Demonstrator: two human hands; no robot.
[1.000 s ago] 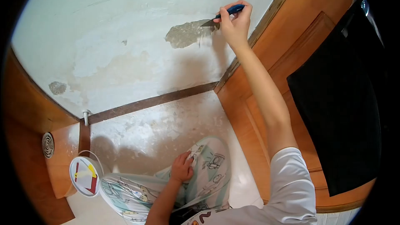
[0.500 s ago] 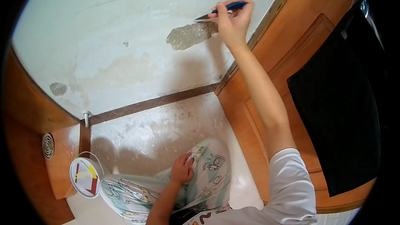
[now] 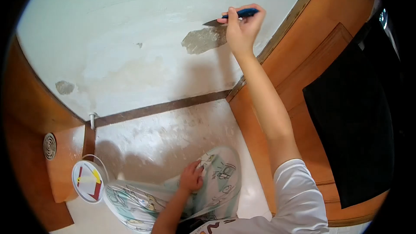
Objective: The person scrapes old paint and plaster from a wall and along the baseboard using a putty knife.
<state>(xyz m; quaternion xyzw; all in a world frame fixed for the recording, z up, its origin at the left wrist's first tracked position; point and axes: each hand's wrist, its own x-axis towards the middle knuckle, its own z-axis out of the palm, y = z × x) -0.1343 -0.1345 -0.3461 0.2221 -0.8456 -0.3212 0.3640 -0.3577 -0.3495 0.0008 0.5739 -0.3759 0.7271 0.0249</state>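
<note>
My right hand [image 3: 244, 26] is closed round the blue handle of a putty knife [image 3: 213, 23]. Its thin dark blade points left and lies along the upper edge of a bare grey patch [image 3: 203, 40] in the white wall [image 3: 143, 21]. Part of the patch is hidden behind my hand. Low in the view, my left hand [image 3: 191, 177] rests on my patterned trouser leg [image 3: 221, 173], fingers loosely apart, with no tool visible in it.
A white bucket [image 3: 88, 182] with a wire handle stands left of my leg. A short white pipe [image 3: 92, 120] sticks out at the wall's corner. Right of my arm are a wooden door panel [image 3: 299, 86] and a hanging black cloth [image 3: 351, 125]. A smaller grey patch [image 3: 64, 87] marks the wall's left.
The view has shifted slightly, so the wall patches appear further right and lower. My right hand keeps the putty knife near the patch's upper edge. My left hand stays on the leg.
</note>
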